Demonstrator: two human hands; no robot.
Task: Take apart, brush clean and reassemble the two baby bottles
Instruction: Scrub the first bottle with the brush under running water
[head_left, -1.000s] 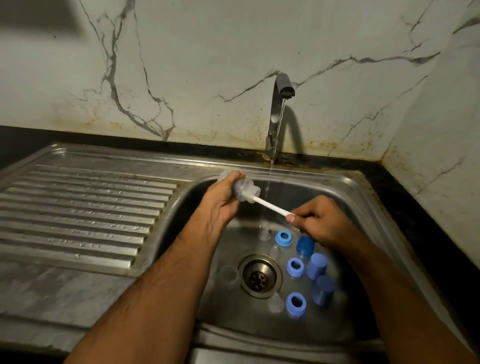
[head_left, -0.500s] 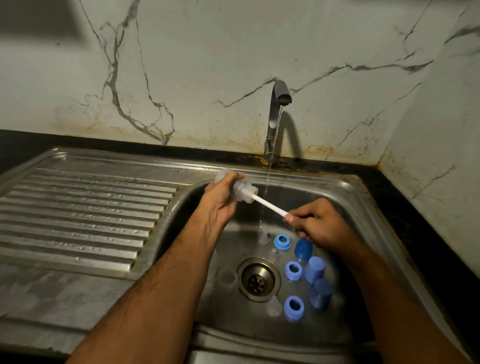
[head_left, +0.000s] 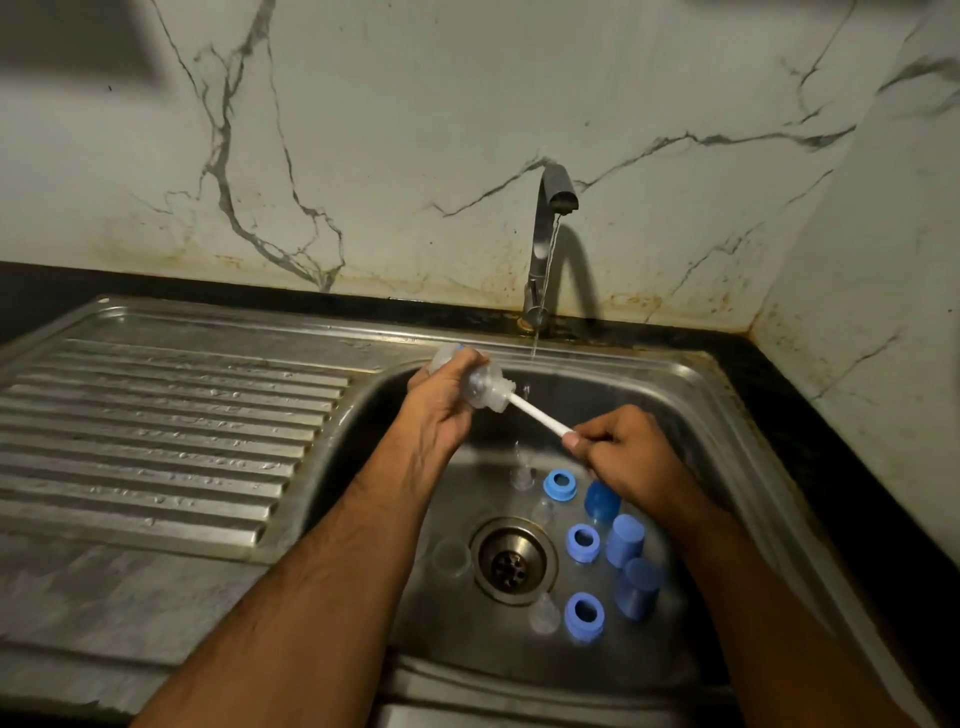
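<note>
Left hand (head_left: 441, 410) wraps its grip round the clear bottle (head_left: 480, 382), held tilted over the back-left corner of the sink (head_left: 696, 374), mouth facing right. Right hand (head_left: 621, 452) pinches the white brush handle (head_left: 537, 415), whose far end sits inside the bottle mouth, while a thin stream runs from the tap (head_left: 553, 208) just beside them. Down on the basin floor, blue rings (head_left: 583, 542) and blue caps (head_left: 625, 540) stand right of the drain (head_left: 511, 564), clear teats (head_left: 544, 616) nearby.
</note>
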